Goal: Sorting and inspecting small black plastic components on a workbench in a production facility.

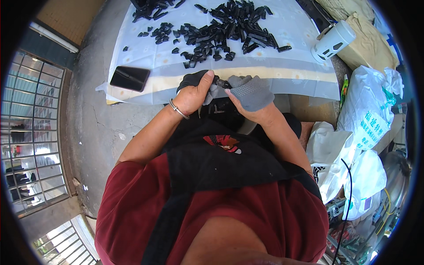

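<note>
Both my hands meet just past the table's near edge, over my lap. A small black plastic part (224,84) shows between them. My left hand (194,90), in a dark glove that leaves the thumb bare, has its fingers curled with the thumb pressed on top. My right hand (251,93), in a grey dotted glove, is closed on the part from the other side. The part's exact shape is mostly hidden by the fingers. Beyond my hands, a heap of black plastic pieces (232,26) lies on the table, with smaller loose pieces (194,55) nearer me.
A smartphone (130,78) lies at the left of the cloth-covered table (154,99). At its right edge stands a pale cylindrical container (333,40) with cut-out openings. White plastic bags (364,110) crowd the right side. A barred window (35,132) is at the left.
</note>
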`<state>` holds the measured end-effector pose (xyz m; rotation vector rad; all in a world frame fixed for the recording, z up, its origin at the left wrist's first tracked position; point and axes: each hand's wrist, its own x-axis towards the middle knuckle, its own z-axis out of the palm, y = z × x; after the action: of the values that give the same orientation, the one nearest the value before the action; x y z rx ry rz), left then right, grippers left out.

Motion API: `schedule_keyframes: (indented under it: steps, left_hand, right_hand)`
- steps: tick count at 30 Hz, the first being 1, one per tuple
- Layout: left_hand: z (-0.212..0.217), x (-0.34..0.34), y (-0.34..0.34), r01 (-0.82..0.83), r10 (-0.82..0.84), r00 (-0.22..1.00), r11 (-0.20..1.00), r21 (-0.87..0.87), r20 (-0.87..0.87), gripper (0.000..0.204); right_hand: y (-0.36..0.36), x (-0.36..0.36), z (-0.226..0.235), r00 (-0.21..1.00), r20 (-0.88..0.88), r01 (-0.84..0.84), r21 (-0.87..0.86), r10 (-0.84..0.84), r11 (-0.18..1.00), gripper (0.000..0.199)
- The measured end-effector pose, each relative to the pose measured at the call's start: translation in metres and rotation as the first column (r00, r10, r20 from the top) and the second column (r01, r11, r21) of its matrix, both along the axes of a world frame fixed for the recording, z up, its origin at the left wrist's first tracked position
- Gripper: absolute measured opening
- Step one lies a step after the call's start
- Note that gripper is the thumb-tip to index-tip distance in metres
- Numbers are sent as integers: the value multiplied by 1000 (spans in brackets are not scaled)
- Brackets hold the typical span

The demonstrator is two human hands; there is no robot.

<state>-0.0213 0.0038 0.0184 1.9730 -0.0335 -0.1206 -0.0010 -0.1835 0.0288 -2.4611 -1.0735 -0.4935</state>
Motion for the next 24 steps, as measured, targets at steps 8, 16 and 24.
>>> schedule_keyframes:
  steps: [8, 16, 24]
  left_hand:
    - [-1, 1, -11, 0, -48, 949, 989, 151, 312, 40]
    - [-2, -1, -3, 229, -342, 936, 780, 583, 89, 35]
    - [-22, 44, 34, -226, 8, 960, 617, 754, 281, 32]
  right_hand:
    - [6, 1, 1, 997, -66, 36, -135, -45, 990, 21]
    - [6, 2, -33, 967, -204, -146, 37, 151, 989, 24]
    - [-22, 105, -10, 958, 15, 277, -319, -287, 906, 25]
